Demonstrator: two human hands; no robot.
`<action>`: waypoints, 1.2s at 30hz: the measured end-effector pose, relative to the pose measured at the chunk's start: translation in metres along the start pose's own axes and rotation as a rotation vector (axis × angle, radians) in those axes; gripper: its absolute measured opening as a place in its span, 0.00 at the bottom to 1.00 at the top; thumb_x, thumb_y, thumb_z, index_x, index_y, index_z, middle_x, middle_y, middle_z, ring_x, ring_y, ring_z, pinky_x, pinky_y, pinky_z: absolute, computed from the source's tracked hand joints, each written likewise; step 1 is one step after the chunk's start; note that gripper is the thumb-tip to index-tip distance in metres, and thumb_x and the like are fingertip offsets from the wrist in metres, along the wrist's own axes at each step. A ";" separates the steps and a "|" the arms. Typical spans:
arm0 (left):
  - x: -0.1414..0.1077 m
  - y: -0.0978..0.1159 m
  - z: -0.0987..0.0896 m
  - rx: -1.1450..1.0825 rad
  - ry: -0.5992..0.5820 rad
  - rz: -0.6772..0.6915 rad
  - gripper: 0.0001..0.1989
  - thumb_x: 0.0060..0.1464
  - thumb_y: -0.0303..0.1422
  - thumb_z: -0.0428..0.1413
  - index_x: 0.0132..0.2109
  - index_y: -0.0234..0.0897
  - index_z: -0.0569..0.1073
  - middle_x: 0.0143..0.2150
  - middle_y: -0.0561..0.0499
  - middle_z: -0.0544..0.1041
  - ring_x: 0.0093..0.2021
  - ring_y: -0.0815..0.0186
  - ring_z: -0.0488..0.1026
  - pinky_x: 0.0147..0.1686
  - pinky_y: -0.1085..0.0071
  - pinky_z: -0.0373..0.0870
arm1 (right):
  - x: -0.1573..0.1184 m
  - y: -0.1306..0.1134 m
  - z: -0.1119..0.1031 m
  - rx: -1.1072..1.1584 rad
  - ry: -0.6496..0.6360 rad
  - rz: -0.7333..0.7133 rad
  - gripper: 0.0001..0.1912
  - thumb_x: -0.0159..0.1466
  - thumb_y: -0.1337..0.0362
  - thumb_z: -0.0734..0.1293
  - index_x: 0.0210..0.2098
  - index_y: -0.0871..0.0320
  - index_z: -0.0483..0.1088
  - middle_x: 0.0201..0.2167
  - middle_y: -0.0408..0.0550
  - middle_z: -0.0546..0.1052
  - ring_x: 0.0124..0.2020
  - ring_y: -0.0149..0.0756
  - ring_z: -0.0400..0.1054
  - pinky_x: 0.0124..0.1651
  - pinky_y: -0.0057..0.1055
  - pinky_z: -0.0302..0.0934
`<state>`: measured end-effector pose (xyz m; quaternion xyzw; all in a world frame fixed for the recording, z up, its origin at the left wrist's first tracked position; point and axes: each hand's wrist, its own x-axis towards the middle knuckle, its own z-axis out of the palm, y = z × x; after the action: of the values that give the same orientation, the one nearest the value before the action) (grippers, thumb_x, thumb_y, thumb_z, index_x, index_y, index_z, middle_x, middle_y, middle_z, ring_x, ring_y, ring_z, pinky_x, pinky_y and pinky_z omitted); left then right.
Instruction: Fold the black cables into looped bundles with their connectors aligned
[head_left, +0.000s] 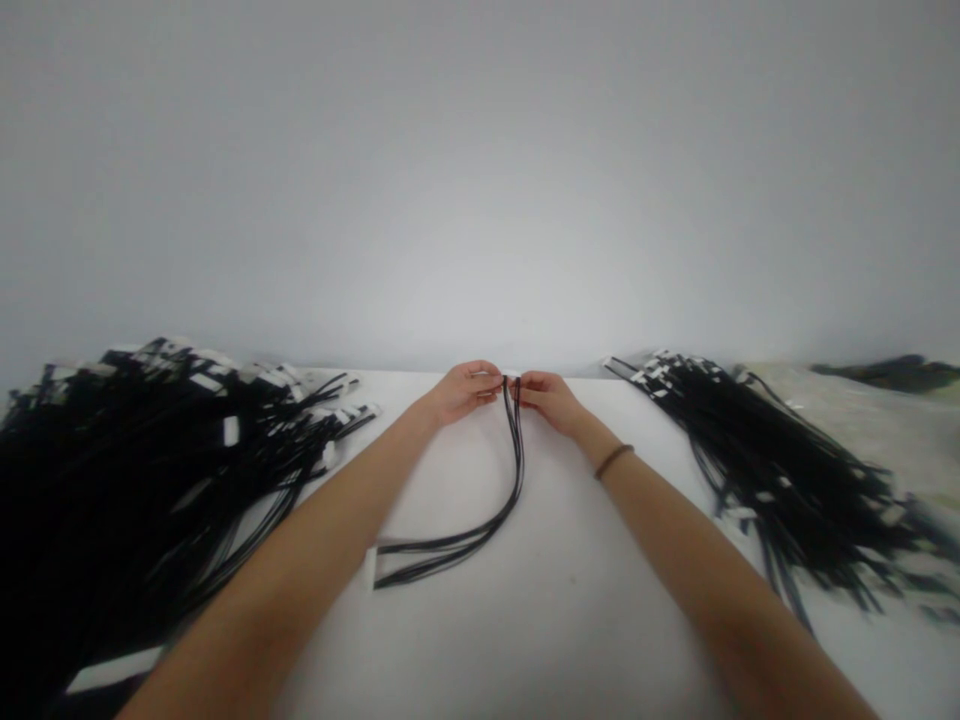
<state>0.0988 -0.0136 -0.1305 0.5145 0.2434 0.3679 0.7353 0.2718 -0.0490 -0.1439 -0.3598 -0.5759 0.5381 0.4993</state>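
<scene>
Between my two hands is the far end of a black wire harness [517,468], near the back of the white table. My left hand [466,392] pinches the white connector at that end from the left, fingers closed. From the right, my right hand [550,398] grips the same end, its fingers closed too. The connector is mostly covered by my fingertips. The black wires hang down from it and curve left along the table. At their other end, a white connector [371,568] lies beside my left forearm.
A large heap of black wire harnesses [112,480] with white connectors fills the left side. On the right lies another bundle of harnesses [780,460], with clear plastic [847,410] behind it. A pale wall [480,180] rises behind the white table [510,620].
</scene>
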 end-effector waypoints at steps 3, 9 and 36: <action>0.000 0.000 -0.001 -0.003 -0.007 0.005 0.11 0.38 0.29 0.61 0.31 0.32 0.68 0.29 0.50 0.72 0.30 0.72 0.68 0.31 0.74 0.60 | 0.000 0.000 0.000 -0.002 0.001 -0.003 0.09 0.45 0.63 0.69 0.24 0.60 0.68 0.21 0.41 0.68 0.22 0.25 0.59 0.28 0.25 0.53; -0.001 0.001 0.003 0.010 0.033 -0.003 0.11 0.38 0.28 0.61 0.30 0.32 0.67 0.29 0.50 0.71 0.30 0.71 0.68 0.31 0.73 0.61 | 0.000 0.001 0.000 0.006 -0.004 0.001 0.08 0.45 0.64 0.69 0.23 0.60 0.67 0.23 0.42 0.70 0.23 0.25 0.59 0.28 0.25 0.53; -0.001 0.004 0.006 0.015 -0.024 -0.003 0.14 0.35 0.23 0.60 0.27 0.32 0.61 0.25 0.54 0.70 0.32 0.71 0.70 0.42 0.67 0.62 | -0.002 -0.002 0.002 -0.025 -0.017 -0.003 0.08 0.45 0.65 0.69 0.25 0.61 0.68 0.23 0.41 0.70 0.24 0.25 0.60 0.29 0.25 0.53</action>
<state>0.1012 -0.0169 -0.1250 0.5239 0.2381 0.3586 0.7350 0.2706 -0.0515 -0.1421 -0.3603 -0.5874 0.5333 0.4907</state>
